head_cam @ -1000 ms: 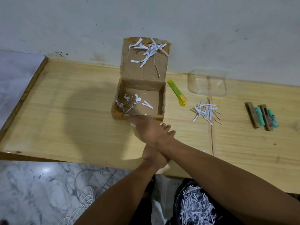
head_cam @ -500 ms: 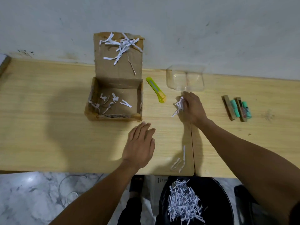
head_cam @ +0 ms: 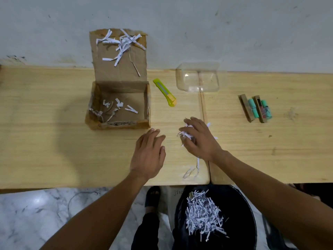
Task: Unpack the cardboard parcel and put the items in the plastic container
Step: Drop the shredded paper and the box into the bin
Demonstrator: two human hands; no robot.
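Two hands over bench (head_cam: 54,141): right hand (head_cam: 200,139) has dragged the paper shreds (head_cam: 186,135) nearer the edge, still clutching them; left hand (head_cam: 148,156) stays flat, released. Box (head_cam: 119,107) nearly emptied; items (head_cam: 255,109) still lie well right of empty container (head_cam: 198,78).

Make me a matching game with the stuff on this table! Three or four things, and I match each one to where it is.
Things:
1. yellow cutter
2. clear plastic container
3. shredded paper bunch
4. bin

Places:
A. under the right hand
B. on the floor below the table edge
C. between the cardboard box and the container
D. at the back by the wall

Pairs: 1-C, 2-D, 3-A, 4-B
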